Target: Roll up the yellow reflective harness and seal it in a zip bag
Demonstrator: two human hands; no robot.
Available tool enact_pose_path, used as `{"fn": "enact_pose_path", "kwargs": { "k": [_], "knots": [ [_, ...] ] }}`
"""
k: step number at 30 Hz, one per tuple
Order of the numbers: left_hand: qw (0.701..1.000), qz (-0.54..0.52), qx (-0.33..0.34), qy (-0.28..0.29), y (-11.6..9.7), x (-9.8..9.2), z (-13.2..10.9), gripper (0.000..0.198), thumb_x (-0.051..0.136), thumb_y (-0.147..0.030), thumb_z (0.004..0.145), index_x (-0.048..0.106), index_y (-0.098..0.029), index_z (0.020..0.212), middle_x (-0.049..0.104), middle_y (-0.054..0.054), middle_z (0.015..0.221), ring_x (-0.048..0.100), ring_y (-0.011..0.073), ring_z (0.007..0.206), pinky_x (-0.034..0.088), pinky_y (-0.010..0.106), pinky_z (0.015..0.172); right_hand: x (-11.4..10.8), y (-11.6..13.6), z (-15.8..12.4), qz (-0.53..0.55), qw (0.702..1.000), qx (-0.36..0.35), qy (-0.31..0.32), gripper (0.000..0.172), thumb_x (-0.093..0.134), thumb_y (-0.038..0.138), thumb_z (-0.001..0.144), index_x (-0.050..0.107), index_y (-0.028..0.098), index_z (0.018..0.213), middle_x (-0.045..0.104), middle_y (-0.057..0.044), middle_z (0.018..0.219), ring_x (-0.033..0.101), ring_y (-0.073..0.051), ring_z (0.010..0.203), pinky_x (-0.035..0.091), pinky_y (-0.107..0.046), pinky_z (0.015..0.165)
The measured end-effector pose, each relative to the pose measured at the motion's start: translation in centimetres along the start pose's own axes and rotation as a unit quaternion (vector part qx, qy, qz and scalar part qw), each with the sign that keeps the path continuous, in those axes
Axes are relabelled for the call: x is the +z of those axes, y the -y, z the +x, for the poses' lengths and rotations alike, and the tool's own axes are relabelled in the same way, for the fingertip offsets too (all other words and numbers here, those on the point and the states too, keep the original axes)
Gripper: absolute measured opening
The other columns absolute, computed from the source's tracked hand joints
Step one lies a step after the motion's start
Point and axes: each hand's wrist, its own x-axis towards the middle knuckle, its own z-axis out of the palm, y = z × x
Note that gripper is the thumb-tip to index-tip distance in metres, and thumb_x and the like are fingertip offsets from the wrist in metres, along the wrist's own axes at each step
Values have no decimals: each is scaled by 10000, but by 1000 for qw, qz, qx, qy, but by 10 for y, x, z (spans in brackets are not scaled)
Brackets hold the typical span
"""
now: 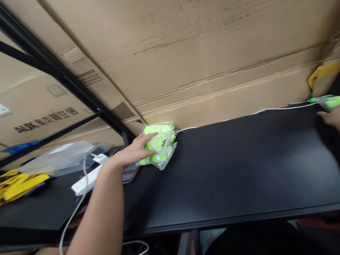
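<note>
On the black tabletop (pixel 225 170), toward its left back corner, lie several neon yellow-green items in clear plastic bags (pixel 159 143), stacked against the cardboard. My left hand (pixel 136 150) rests on the left side of these bags, thumb and fingers apart. At the right edge of the view, my right hand (pixel 330 117) is only partly visible, beside another bright green bagged item (pixel 330 102). Its fingers are mostly cut off, so its grip is unclear. A phone (pixel 130 173) lies partly beneath the left bags and forearm.
Large cardboard boxes (pixel 202 60) stand behind the table. A black metal frame (pixel 71 85) crosses the left side. Left of it are a white power strip (pixel 86 180) with a cable, clear plastic (pixel 69 157) and yellow straps (pixel 23 184). A thin white cable runs along the back edge.
</note>
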Motion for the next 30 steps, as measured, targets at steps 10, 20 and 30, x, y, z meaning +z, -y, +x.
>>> {"fn": "enact_pose_path", "kwargs": {
  "k": [10, 20, 30],
  "knots": [
    [958, -258, 123, 13, -162, 70, -52, 245, 579, -399, 904, 671, -205, 1022, 710, 67, 928, 685, 227, 847, 560, 329, 676, -10, 48, -53, 2, 956, -280, 90, 611, 693, 366, 833, 603, -116, 1197, 559, -480, 1180, 558, -528, 1173, 338, -520, 752],
    [812, -506, -126, 263, -195, 131, 0, 230, 551, -308, 944, 614, -87, 960, 675, 68, 746, 590, 137, 396, 402, 230, 285, 22, 93, -162, 241, 677, -667, 198, 386, 517, 204, 851, 553, 263, 1231, 620, -70, 1373, 588, -241, 1274, 481, -458, 1073],
    [744, -613, -132, 233, -180, 137, -13, 177, 599, -146, 894, 700, -53, 782, 761, 166, 781, 754, 200, 662, 576, 237, 509, 13, 95, -175, 277, 633, -707, 149, 338, 560, 238, 913, 648, 273, 1238, 615, -91, 1380, 528, -292, 1331, 456, -559, 1095]
  ]
}}
